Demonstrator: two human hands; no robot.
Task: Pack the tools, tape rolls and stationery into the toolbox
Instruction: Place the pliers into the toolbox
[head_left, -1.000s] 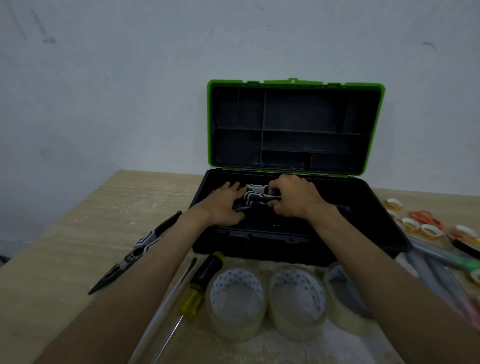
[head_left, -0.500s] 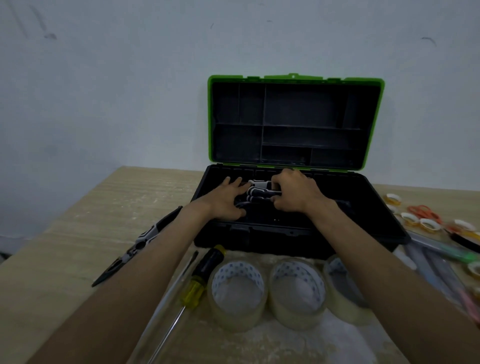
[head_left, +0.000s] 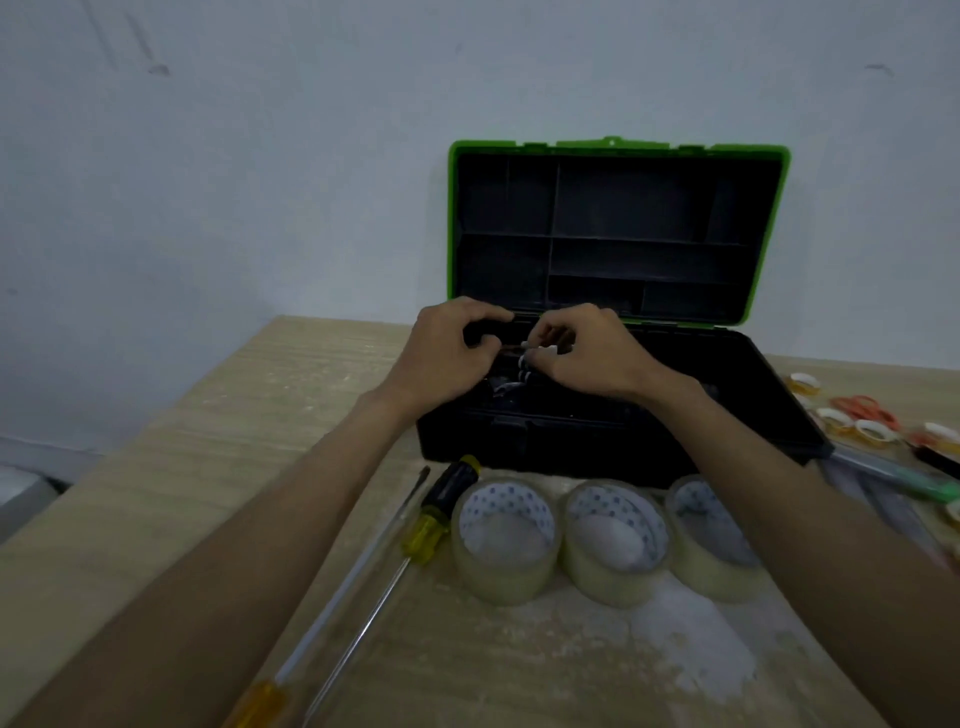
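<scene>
Below the left hand (head_left: 452, 358), beside its forearm, lie two long screwdrivers: a clear yellow-handled screwdriver (head_left: 260, 701) and, just right of it, a black-and-yellow-handled screwdriver (head_left: 441, 504). The left hand hovers over the open base of the black plastic toolbox (head_left: 571, 447), its fingers curled toward a black-and-white-handled tool (head_left: 519, 371). Blur hides whether it actually grips the tool. The tool sits between both hands, low inside the base. Just right of the left hand, the right hand (head_left: 587, 358) has its fingers curled round the tool's upper end, grasping it. Behind both hands the green-rimmed lid (head_left: 613, 150) stands upright, its dividers facing forward. Below the right hand, in front of the toolbox, three clear packing tape rolls (head_left: 613, 577) stand side by side, touching. Well right of the right hand lie small white-cored tape rolls (head_left: 875, 431) and orange-handled scissors (head_left: 862, 405).
</scene>
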